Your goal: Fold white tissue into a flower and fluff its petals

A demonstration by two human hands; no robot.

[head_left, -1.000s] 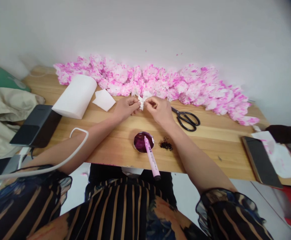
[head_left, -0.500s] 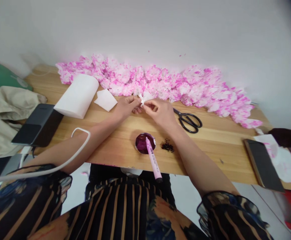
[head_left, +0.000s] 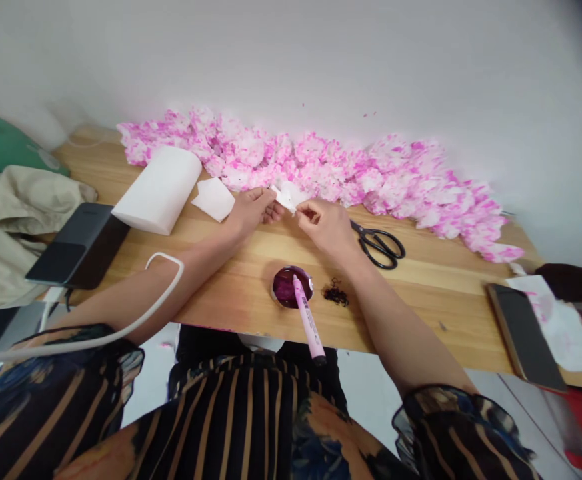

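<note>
A small white paper piece (head_left: 287, 195) is stretched between my two hands above the back of the table. My left hand (head_left: 257, 209) pinches its left side between thumb and fingers. At its lower right end, my right hand (head_left: 325, 225) grips it with closed fingertips. Just behind lies a long row of white and pink paper flowers (head_left: 315, 163). Flat white paper pieces (head_left: 214, 199) rest left of my left hand. Black-handled scissors (head_left: 381, 248) lie right of my right hand, their blades partly hidden.
A pink marker (head_left: 309, 321) leans on a dish of dark purple (head_left: 285, 287), beside black ties (head_left: 337, 292). Left are a white paper stack (head_left: 161, 189), a black box (head_left: 77, 247) and a white cable. A dark phone-like slab (head_left: 525, 337) lies at right.
My hands have moved slightly apart. The white paper between them now shows more of its surface and looks more spread out. The whole view has shifted slightly.
</note>
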